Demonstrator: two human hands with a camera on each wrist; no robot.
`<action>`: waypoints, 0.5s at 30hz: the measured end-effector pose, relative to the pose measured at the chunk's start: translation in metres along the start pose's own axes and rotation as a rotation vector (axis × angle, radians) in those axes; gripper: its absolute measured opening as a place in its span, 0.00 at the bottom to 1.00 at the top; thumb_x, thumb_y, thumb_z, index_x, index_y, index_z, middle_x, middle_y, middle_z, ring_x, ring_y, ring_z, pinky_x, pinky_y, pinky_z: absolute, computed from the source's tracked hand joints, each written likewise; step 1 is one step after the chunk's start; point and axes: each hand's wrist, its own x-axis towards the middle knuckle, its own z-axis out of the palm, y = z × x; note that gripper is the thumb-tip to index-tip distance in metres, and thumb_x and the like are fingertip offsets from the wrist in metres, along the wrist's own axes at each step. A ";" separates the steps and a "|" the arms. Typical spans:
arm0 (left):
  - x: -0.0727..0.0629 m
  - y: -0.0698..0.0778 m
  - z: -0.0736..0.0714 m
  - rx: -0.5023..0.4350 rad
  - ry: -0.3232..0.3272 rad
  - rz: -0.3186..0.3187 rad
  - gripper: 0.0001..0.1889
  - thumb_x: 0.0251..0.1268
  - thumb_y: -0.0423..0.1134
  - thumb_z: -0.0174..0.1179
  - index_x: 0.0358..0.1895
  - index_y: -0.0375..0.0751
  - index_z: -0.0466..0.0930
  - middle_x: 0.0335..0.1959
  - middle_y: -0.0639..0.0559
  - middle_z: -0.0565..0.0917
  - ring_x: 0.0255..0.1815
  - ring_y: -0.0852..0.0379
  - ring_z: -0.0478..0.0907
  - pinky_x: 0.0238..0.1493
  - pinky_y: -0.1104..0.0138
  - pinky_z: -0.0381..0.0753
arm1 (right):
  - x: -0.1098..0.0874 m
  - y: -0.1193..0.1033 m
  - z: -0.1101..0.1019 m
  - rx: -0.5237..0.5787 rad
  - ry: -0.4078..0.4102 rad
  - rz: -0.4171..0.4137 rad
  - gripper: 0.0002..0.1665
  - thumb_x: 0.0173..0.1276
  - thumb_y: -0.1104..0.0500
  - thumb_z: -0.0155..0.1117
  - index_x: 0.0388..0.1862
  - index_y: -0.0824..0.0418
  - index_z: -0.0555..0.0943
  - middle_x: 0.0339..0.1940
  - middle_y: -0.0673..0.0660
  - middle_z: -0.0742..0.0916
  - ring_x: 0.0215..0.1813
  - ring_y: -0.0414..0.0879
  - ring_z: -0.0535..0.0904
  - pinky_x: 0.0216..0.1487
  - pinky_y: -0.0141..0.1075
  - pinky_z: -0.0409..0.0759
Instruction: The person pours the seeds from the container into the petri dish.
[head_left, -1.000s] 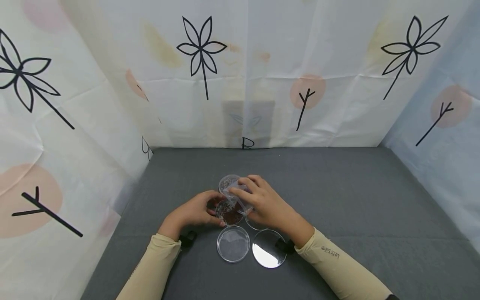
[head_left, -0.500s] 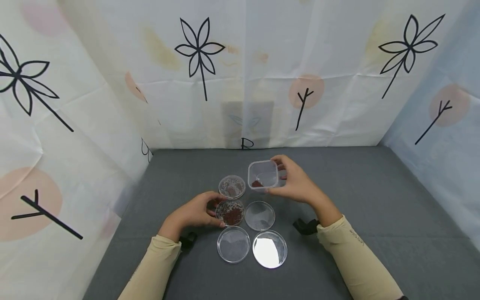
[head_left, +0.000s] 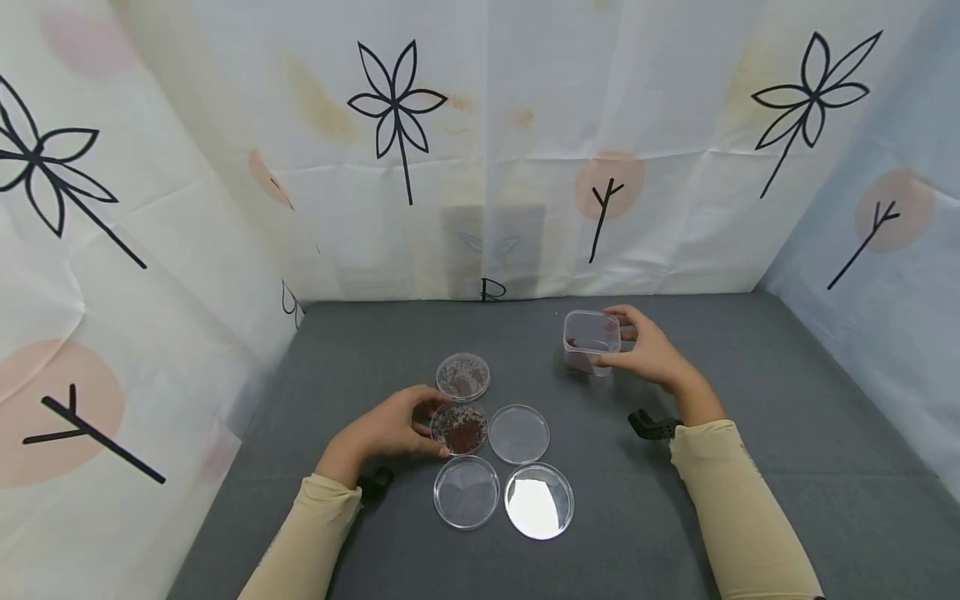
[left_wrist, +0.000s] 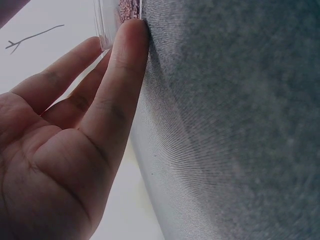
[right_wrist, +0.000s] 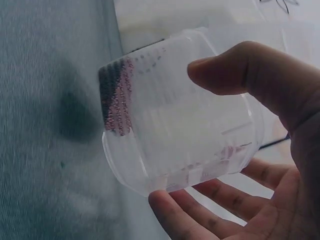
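My right hand (head_left: 651, 354) grips a clear plastic tub (head_left: 591, 333) by its side, thumb on one wall and fingers on the other. Reddish-brown granules (right_wrist: 120, 100) lie in the tub's bottom corner in the right wrist view. A shadow on the cloth shows beside the tub, which seems slightly raised. My left hand (head_left: 390, 425) holds a petri dish (head_left: 460, 427) between thumb and fingers; brown granules are heaped in it and specks cling round its edge. In the left wrist view the thumb (left_wrist: 127, 55) touches that dish's wall, and only part of the dish shows.
Behind the held dish sits another petri dish (head_left: 462, 376) with a speckled layer. Clear round dishes stand at its right (head_left: 519, 434), in front (head_left: 466, 492) and front right (head_left: 539, 501), the last one glaring. Grey cloth (head_left: 675, 533) covers the table, with patterned fabric walls (head_left: 525, 125) around it.
My right hand has lifted the tub away from over the dishes and carried it right and back. The left hand stays at its dish, where the brown heap now shows fully.
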 end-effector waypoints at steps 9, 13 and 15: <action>0.000 0.000 0.000 -0.005 -0.005 0.019 0.41 0.54 0.36 0.84 0.73 0.40 0.75 0.68 0.39 0.77 0.64 0.40 0.80 0.56 0.57 0.91 | 0.001 0.013 -0.004 0.048 -0.034 0.039 0.56 0.67 0.57 0.79 0.86 0.60 0.56 0.79 0.72 0.66 0.73 0.70 0.71 0.50 0.46 0.84; 0.000 -0.001 0.000 -0.011 -0.011 0.022 0.42 0.54 0.35 0.83 0.73 0.39 0.75 0.67 0.39 0.77 0.64 0.40 0.80 0.56 0.58 0.91 | 0.002 0.016 -0.004 0.046 -0.047 0.048 0.56 0.67 0.58 0.79 0.85 0.60 0.56 0.78 0.72 0.66 0.71 0.69 0.72 0.48 0.44 0.84; 0.000 -0.002 -0.001 -0.014 -0.010 0.020 0.42 0.54 0.36 0.83 0.73 0.40 0.75 0.67 0.39 0.77 0.64 0.40 0.80 0.56 0.58 0.91 | 0.002 0.017 -0.005 0.038 -0.054 0.048 0.56 0.66 0.58 0.80 0.85 0.61 0.57 0.78 0.72 0.67 0.71 0.70 0.72 0.49 0.46 0.84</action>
